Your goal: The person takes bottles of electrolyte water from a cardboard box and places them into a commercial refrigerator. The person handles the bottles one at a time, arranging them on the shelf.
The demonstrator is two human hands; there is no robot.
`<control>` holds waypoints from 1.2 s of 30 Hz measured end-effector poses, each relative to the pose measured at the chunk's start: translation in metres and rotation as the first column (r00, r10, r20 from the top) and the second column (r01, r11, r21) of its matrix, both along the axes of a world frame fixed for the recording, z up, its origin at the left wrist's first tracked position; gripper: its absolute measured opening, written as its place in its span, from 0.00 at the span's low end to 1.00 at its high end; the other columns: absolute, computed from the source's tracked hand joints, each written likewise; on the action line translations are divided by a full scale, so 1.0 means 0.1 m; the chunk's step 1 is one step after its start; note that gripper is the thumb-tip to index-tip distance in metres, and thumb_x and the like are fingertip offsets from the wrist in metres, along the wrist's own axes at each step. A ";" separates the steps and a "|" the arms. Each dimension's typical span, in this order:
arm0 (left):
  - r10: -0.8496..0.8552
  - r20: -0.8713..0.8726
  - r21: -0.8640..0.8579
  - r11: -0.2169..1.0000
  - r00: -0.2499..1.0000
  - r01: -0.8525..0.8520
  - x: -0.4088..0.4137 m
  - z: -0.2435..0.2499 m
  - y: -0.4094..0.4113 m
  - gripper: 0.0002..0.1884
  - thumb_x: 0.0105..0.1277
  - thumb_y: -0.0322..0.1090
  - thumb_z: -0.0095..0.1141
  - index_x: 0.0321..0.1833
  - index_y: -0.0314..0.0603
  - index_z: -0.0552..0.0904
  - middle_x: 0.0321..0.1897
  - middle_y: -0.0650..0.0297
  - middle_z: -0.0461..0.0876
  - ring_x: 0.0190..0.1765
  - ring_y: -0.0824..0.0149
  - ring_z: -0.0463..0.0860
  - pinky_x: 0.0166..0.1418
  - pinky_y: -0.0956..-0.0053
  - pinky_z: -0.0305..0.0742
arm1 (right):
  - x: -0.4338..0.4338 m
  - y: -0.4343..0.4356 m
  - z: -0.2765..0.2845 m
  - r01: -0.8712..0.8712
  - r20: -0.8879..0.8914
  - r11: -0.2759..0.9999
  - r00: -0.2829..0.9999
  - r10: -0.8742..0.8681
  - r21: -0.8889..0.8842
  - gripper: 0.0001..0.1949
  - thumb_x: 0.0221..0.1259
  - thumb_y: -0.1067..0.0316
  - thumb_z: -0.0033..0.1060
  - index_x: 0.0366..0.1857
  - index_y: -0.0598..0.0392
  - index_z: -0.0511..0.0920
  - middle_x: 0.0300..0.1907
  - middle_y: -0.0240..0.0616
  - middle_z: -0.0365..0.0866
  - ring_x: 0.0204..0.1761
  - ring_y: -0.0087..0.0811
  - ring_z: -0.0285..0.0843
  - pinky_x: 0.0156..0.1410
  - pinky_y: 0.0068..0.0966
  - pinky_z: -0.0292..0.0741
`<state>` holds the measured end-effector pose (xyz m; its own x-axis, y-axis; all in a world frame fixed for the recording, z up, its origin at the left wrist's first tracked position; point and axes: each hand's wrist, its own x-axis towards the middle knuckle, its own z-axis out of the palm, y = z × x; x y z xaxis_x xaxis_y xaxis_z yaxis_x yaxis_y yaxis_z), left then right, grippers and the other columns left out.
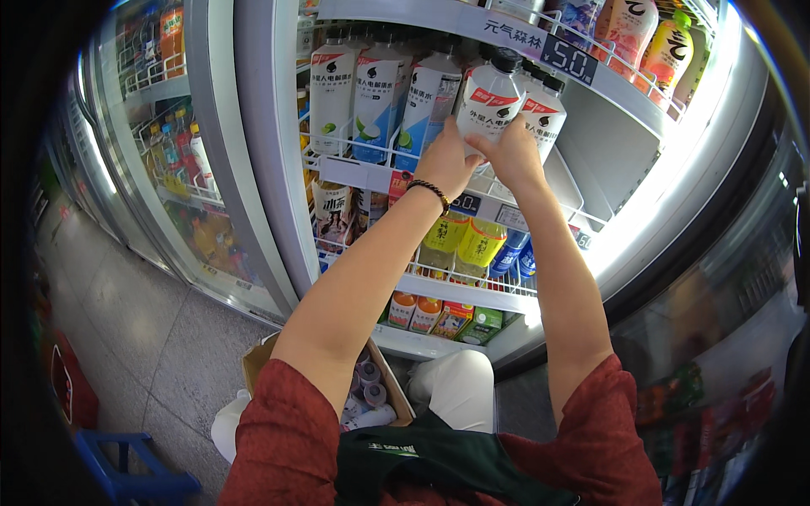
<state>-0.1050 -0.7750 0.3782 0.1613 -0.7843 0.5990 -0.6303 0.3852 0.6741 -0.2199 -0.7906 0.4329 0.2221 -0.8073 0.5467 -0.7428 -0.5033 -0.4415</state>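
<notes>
Both hands hold one plastic drink bottle (490, 101) with a black cap and a white and red label, at the front of a fridge shelf. My left hand (448, 161), with a beaded bracelet at the wrist, grips its lower left side. My right hand (511, 152) grips its lower right side, the thumbs near each other in front. A similar bottle (544, 114) stands just to the right, partly behind my right hand. To the left stand rows of bottles with blue and white labels (376, 101). The held bottle's base is hidden by my hands.
A wire guard (354, 155) edges the shelf. Below are yellow-labelled bottles (479, 243) and cartons (481, 326). An open cardboard box (397, 395) of bottles sits by my legs. A blue plastic stool (136, 474) stands lower left; the glass door (715, 303) is at right.
</notes>
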 end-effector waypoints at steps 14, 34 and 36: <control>0.154 0.063 -0.235 0.962 0.986 -0.135 -0.19 -0.25 0.11 0.36 0.55 0.28 0.59 0.63 0.25 0.55 0.52 0.40 0.68 0.52 0.44 0.73 0.54 0.62 0.72 | 0.20 -0.22 -0.02 0.170 -0.111 0.985 0.980 -0.166 0.033 0.39 0.43 0.40 0.66 0.42 0.76 0.72 0.41 0.60 0.79 0.46 0.51 0.79 0.50 0.36 0.76; 0.170 0.738 0.034 0.957 0.653 -0.288 -0.24 -0.25 0.35 0.48 0.50 0.62 0.59 0.67 0.35 0.58 0.63 0.40 0.62 0.70 0.48 0.55 0.71 0.51 0.44 | 0.32 -0.31 -0.02 0.185 -0.010 0.928 0.981 -0.192 0.322 0.35 0.46 0.55 0.69 0.48 0.72 0.59 0.37 0.56 0.80 0.32 0.43 0.84 0.36 0.29 0.81; 0.124 0.777 0.084 0.951 0.617 -0.297 -0.21 -0.21 0.33 0.49 0.51 0.63 0.58 0.68 0.36 0.55 0.64 0.41 0.60 0.71 0.49 0.53 0.71 0.52 0.44 | 0.35 -0.40 -0.05 0.209 -0.004 0.920 0.975 -0.220 0.330 0.36 0.47 0.55 0.69 0.49 0.73 0.57 0.38 0.56 0.80 0.33 0.44 0.84 0.37 0.29 0.81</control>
<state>-0.1265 -0.7418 0.3577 -0.1046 -0.8952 0.4333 -0.9945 0.0980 -0.0375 -0.1848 -0.8302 0.4282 0.0100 -0.9686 0.2484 -0.7992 -0.1570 -0.5802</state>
